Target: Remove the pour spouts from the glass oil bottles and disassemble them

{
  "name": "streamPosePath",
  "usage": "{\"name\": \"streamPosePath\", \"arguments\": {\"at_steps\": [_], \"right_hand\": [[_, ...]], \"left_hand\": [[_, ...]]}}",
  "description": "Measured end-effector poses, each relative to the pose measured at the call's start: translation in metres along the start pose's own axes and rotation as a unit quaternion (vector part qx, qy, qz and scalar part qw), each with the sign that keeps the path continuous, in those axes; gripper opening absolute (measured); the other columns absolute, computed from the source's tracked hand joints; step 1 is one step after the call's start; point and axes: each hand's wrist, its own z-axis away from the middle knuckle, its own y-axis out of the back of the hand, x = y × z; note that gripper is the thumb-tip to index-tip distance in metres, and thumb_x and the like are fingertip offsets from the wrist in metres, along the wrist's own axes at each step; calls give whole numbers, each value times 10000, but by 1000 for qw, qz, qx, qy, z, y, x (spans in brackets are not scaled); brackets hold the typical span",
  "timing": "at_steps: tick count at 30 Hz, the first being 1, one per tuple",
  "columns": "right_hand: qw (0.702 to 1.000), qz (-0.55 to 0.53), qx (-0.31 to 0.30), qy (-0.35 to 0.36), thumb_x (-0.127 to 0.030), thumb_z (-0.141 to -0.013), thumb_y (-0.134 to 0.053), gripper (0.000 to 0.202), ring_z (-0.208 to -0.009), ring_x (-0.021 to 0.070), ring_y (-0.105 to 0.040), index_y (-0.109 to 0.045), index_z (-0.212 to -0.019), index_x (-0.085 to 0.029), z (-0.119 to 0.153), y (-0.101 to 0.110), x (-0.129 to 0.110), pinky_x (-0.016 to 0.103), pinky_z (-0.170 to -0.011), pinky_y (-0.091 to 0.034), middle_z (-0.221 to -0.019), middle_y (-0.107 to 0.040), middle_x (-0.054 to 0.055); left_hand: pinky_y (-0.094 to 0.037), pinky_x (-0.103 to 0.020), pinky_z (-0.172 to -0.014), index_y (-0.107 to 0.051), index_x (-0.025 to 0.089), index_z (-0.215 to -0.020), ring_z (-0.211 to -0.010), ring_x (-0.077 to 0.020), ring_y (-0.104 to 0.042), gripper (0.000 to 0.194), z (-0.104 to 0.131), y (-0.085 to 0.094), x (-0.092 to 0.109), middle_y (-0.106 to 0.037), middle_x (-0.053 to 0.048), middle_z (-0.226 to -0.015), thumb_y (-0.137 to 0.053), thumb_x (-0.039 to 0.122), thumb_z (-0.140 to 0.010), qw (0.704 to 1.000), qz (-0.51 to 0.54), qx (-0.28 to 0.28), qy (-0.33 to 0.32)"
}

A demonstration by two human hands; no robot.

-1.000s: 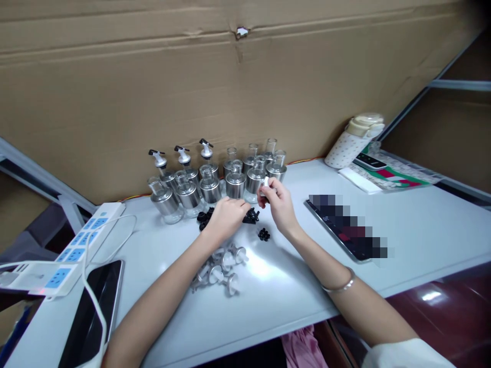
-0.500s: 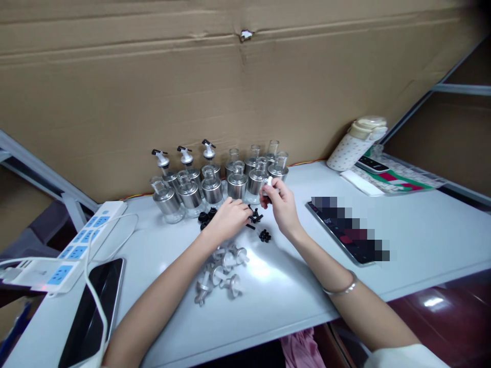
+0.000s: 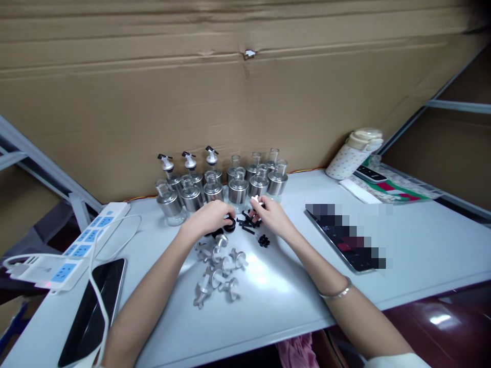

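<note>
Pinched in the right hand [image 3: 273, 217] is a small white spout piece [image 3: 256, 200], just above scattered black parts [image 3: 247, 223] on the white table [image 3: 402, 225]. Left hand [image 3: 209, 219] curls over a black ring [image 3: 230, 223] beside glass bottles [image 3: 226, 186].

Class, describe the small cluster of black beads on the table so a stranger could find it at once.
Start at the white table and find the person's right hand. Just below it lies the cluster of black beads, rounder than the black sticks near the fingertips.
</note>
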Motion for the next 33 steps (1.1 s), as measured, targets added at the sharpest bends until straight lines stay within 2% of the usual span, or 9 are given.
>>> {"name": "streamPosePath", "arguments": {"at_steps": [6, 10, 14, 23, 26, 29, 31, 33], "right_hand": [[996, 78, -25, 45, -437, -860, -485, 246, -687, 213, -669, -463, -759, -213, -3, -1, 7, 293, -623, -455, -736, -712, 65], [996, 82, -24, 28, -447, -877, -447, 273, -634, 201, -660, -461, -741, -211, -4, 5, 4, 291, -616, -458, -673, -700, 57], [994, 94, -57, -2, -463, -883, -424, 312, -548, 193, -644, -461, -708, -207, -5, 10, 5, 288, -568, -452, -599, -677, 51], [993, 95, -61, 16, -431, -882, -449, 269, -662, 206, -671, -484, -752, -198, -4, 6, 6, 299, -638, -478, -702, -699, 79], [997, 49, -61, 19, -436, -874, -450, 272, -640, 192, -645, -480, -742, -201, -2, 7, 3, 293, -625, -460, -670, -673, 52], [993, -15, -74, 91, -453, -842, -476, 284, -555, 148, -549, -474, -704, -204, 4, 8, -4, 272, -592, -409, -572, -581, -13], [980, -83, -128, 130, -420, -807, -492, 262, -483, 112, -440, -460, -663, -203, 9, 9, -10, 250, -541, -348, -500, -478, -53], [957, -183, -187, 126, -356, -757, -481, 194, -432, 88, -346, -443, -646, -202, 13, 9, -16, 233, -483, -268, -462, -401, -74]], "left_hand": [[-452, -277, -677, -688, 164, -852, -829, -230, -669, 126, 1, -1, 3, -718, -70, -848, -573, 121, -823, 998, -44, 23, 23], [-453, -298, -700, -683, 147, -810, -846, -251, -669, 147, 1, -3, 7, -713, -91, -851, -548, 88, -821, 996, -75, 38, 28], [-456, -287, -711, -672, 167, -834, -861, -237, -669, 101, 1, -5, 10, -712, -64, -877, -583, 124, -812, 995, -88, 35, 11], [-454, -286, -712, -655, 163, -871, -859, -231, -664, 96, 2, -2, 14, -701, -69, -920, -592, 142, -802, 994, -102, 42, 17], [-462, -283, -721, -650, 166, -921, -852, -219, -663, 119, 5, 3, 16, -697, -63, -943, -597, 156, -815, 994, -98, 45, 16], [-469, -291, -761, -610, 176, -1041, -901, -211, -647, 186, 8, 9, 18, -673, -56, -1029, -577, 215, -862, 994, -70, 79, 2], [-469, -289, -777, -599, 171, -1035, -915, -199, -631, 168, 9, 12, 19, -659, -49, -1025, -553, 239, -889, 993, -22, 117, -26], [-464, -278, -793, -607, 167, -953, -906, -177, -619, 114, 10, 14, 20, -648, -41, -1000, -534, 239, -904, 985, 26, 153, -68]]}}
